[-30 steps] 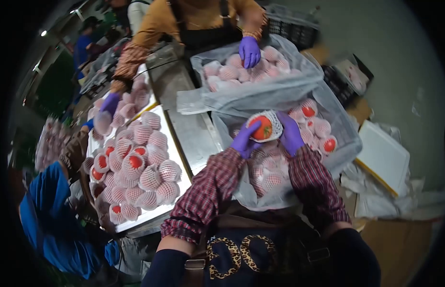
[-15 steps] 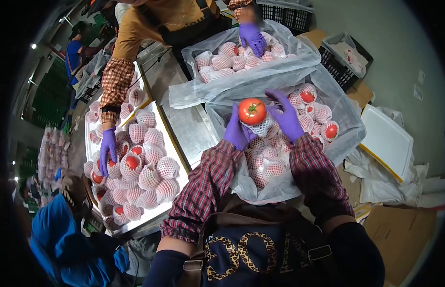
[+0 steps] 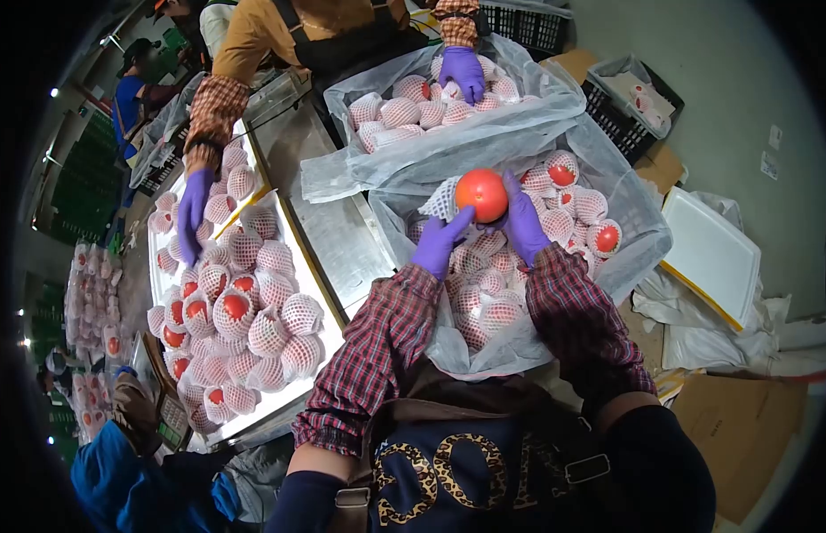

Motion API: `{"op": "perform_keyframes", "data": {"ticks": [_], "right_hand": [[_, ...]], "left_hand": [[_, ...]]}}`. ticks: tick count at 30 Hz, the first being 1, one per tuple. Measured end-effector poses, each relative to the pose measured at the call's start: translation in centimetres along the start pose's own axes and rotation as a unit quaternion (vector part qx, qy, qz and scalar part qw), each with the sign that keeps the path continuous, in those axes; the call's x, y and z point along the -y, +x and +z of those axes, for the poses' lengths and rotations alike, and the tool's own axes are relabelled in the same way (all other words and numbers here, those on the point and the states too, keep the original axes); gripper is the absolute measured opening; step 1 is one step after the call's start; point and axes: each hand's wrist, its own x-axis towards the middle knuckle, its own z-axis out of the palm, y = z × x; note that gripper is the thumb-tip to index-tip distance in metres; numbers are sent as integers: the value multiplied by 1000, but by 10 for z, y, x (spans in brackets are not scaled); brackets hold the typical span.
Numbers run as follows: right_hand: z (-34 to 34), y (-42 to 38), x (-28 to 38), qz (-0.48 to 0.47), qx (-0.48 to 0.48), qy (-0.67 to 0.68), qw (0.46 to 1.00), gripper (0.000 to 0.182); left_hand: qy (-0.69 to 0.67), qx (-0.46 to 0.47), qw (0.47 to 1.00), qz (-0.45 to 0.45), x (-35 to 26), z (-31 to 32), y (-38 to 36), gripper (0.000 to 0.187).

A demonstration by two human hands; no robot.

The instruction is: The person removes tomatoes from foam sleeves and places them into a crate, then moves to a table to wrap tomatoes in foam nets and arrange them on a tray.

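Observation:
A bare red tomato (image 3: 482, 195) is held up over the lined box, its smooth side toward me. My right hand (image 3: 525, 224), in a purple glove, curls round its right side. From the lower left, my left hand (image 3: 441, 242), also purple-gloved, presses its fingers against the tomato. A white foam net sleeve (image 3: 441, 199) sticks out at the tomato's left; whether it still wraps part of the fruit is hidden. Below lie several foam-netted tomatoes (image 3: 484, 302) inside the box's translucent plastic liner (image 3: 639, 240).
A co-worker's purple-gloved hand (image 3: 464, 75) reaches into a second lined box (image 3: 555, 96); the other hand (image 3: 194, 213) hovers over netted tomatoes on a white tray (image 3: 329, 311). A metal table (image 3: 333, 222) lies between. At right are a white lid (image 3: 710, 258), a black crate (image 3: 622, 124) and cardboard (image 3: 742, 435).
The tomato has turned from stem side to smooth side, and the foam net has shifted from beneath it to its left. My right hand has closed in on it. The co-worker's left-side hand has risen.

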Motion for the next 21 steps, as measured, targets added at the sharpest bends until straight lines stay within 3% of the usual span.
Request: {"op": "perform_keyframes", "data": {"ticks": [3, 6, 7, 10, 11, 12, 13, 14, 15, 18, 20, 21], "right_hand": [[-4, 0, -5, -63, -16, -108, 992, 49], [-4, 3, -9, -154, -53, -187, 969, 45], [-2, 5, -9, -187, -72, -203, 958, 44], [-13, 17, -25, -72, -27, -45, 996, 38], [-24, 28, -35, 174, 41, 91, 980, 33], [-20, 21, -35, 10, 137, -77, 988, 32], [-15, 4, -32, -155, 224, -240, 932, 32], [-11, -4, -30, -311, 296, -389, 815, 33], [-5, 6, -33, -230, 307, -320, 866, 34], [-14, -1, -23, -60, 211, -155, 963, 34], [-9, -2, -10, -20, 55, -2, 998, 29], [-10, 6, -9, -59, -38, -1, 998, 29]], "left_hand": [[-42, 53, 997, -25, -6, 0, -2, 55], [-279, 88, 951, -97, -15, 0, -7, 53], [-300, 109, 941, -110, -16, -3, -7, 55], [-411, 175, 887, -117, -28, 2, -13, 57], [-445, 188, 867, -125, -24, 0, -10, 59], [-434, 191, 871, -127, -23, -2, -9, 59], [-423, 194, 876, -128, -22, -3, -10, 59], [-412, 198, 880, -129, -22, -4, -12, 59], [-376, 182, 901, -114, -22, -3, -13, 58], [-162, 182, 966, -87, -18, -5, -14, 61], [-77, 132, 985, -75, -17, 2, -15, 60], [-29, 100, 993, -61, -16, 6, -15, 60]]}}
